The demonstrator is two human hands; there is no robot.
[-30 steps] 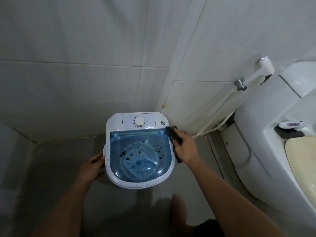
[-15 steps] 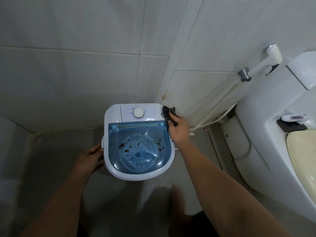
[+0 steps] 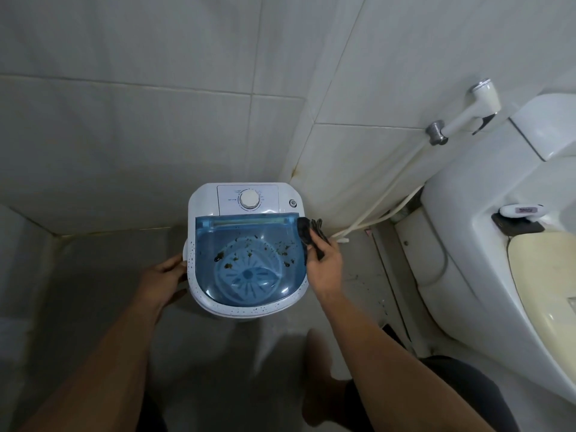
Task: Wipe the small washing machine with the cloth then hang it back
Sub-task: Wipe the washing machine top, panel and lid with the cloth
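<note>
1. Two bare forearms reach forward from the lower edge of the view; the floor (image 3: 103, 275) beneath is grey tile.
2. Left hand (image 3: 162, 279): fingers rest against the left side of the small washing machine (image 3: 205, 294), curled loosely, holding nothing else.
3. Right hand (image 3: 324, 263): closed around a dark cloth (image 3: 307, 232), pressing it on the machine's right rim, beside the lid hinge.
4. The machine stands on the floor in the wall corner. Its blue transparent lid (image 3: 249, 260) is shut and spotted with dark debris; the white rim is speckled.
5. Control dial (image 3: 249, 200) sits at the machine's far edge.
6. Toilet (image 3: 467, 260) stands to the right; a spray hose (image 3: 402, 179) hangs on the wall behind.
</note>
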